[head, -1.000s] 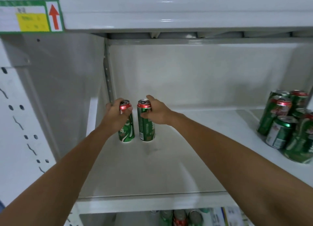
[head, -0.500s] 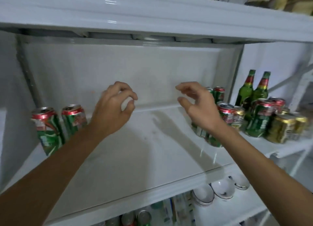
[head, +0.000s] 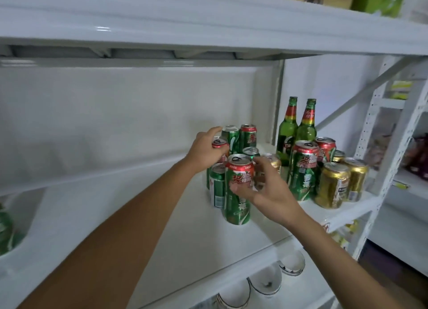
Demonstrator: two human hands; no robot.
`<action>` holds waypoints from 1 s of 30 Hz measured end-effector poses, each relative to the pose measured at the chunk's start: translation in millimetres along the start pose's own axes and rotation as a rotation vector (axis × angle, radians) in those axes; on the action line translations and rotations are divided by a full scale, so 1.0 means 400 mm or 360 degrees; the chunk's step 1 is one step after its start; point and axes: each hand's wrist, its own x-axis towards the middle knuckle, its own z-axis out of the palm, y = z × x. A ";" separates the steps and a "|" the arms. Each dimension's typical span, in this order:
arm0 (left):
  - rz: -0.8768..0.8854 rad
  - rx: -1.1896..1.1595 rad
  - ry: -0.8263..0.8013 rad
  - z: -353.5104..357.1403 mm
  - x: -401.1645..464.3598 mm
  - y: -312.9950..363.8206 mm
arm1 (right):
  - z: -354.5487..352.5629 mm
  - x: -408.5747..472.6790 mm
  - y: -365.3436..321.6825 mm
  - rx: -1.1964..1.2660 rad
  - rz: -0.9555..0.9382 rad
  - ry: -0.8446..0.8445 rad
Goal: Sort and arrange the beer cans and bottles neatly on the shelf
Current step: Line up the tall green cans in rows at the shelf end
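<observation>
A cluster of green beer cans with red or silver tops stands on the white shelf (head: 129,218), right of centre. My left hand (head: 205,150) is closed over the top of a red-topped can (head: 218,144) at the cluster's left. My right hand (head: 272,191) wraps a tall green can with a red top (head: 238,193) at the front, thumb on its face and fingers behind it. Further right stand another tall green can (head: 303,169), two gold cans (head: 332,186) and two green bottles (head: 288,130) at the back.
Part of a green can (head: 5,227) shows at the far left edge of the shelf. White bowls (head: 264,283) sit on the shelf below. An upper shelf overhangs closely. A white perforated upright (head: 382,165) bounds the right end.
The view has swung right. Both hands, empty and spread over the bare middle of the shelf half a second ago, have moved to the right-hand cluster and closed on cans.
</observation>
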 end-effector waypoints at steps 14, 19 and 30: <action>0.0205 -0.0126 0.0353 0.028 -0.026 -0.054 | -0.001 0.011 0.029 0.0056 -0.0131 0.0071; 0.0264 -0.0239 0.0550 -0.122 -0.112 -0.067 | -0.024 -0.009 -0.004 0.0092 -0.0238 0.0252; 0.0055 0.0117 0.0732 -0.522 -0.555 -0.158 | 0.201 -0.028 -0.301 0.0473 -0.0416 -0.0095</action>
